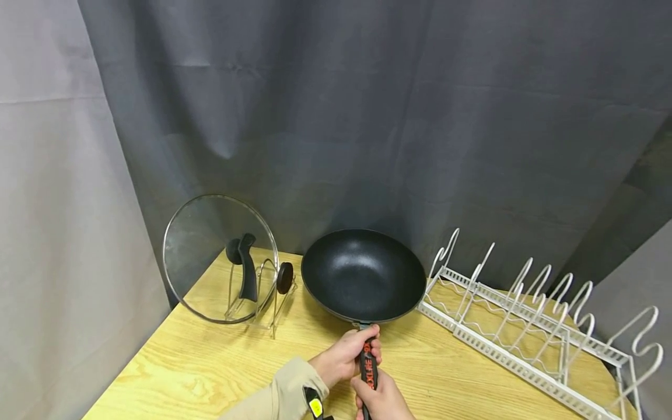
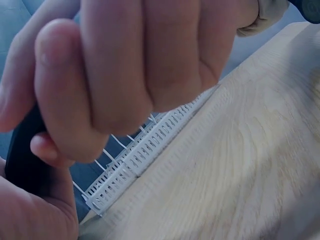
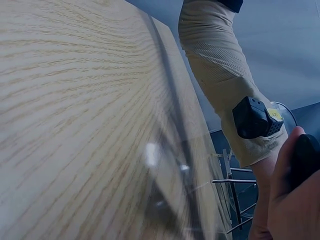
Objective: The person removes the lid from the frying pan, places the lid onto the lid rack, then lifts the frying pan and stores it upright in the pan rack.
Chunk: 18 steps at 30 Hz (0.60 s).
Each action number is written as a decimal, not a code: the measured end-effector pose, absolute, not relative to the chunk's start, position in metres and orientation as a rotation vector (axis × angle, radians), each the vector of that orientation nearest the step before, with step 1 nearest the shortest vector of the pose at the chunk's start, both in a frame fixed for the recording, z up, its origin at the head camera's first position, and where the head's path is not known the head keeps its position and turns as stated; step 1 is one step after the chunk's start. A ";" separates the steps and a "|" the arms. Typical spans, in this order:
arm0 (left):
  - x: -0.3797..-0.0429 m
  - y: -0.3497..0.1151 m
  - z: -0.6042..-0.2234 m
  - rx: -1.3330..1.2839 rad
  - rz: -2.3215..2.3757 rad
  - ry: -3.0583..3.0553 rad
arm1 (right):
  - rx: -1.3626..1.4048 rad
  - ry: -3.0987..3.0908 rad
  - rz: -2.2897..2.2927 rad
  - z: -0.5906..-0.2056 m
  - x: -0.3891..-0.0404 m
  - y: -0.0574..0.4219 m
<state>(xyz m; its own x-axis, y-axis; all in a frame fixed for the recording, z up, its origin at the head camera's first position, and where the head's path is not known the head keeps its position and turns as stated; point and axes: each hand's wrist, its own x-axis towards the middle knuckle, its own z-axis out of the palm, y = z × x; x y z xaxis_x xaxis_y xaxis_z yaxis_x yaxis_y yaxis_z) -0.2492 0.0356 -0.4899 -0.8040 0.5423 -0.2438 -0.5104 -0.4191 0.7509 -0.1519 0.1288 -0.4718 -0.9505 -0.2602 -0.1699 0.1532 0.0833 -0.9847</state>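
A black wok (image 1: 364,274) is in the middle of the head view, its hollow side facing me and its handle (image 1: 368,364) pointing toward me. My left hand (image 1: 343,354) grips the handle near the pan, fingers curled around it. Lower down, my right hand (image 1: 382,399) holds the handle's end with the thumb along it. In the left wrist view, curled fingers (image 2: 115,65) wrap the dark handle (image 2: 25,150). The right wrist view shows part of my right hand (image 3: 295,200) around the black handle end. Whether the wok touches the table is unclear.
A glass lid (image 1: 194,262) with a black handle leans upright in a wire stand (image 1: 275,318) on the left. To the right, a white rack (image 1: 504,344) with several upright wire dividers lies along the wooden table (image 1: 210,373). A dark curtain (image 1: 341,116) hangs behind.
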 end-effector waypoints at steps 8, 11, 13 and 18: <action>-0.248 0.037 -0.480 0.084 2.237 1.160 | -0.125 2.115 -1.946 -0.468 -0.150 0.130; -0.248 0.037 -0.476 0.108 2.240 1.141 | -0.149 2.096 -1.970 -0.467 -0.150 0.131; -0.248 0.037 -0.473 0.126 2.251 1.119 | -0.167 2.070 -1.994 -0.465 -0.150 0.132; -0.248 0.037 -0.466 0.149 2.279 0.987 | -0.213 2.012 -2.044 -0.462 -0.149 0.134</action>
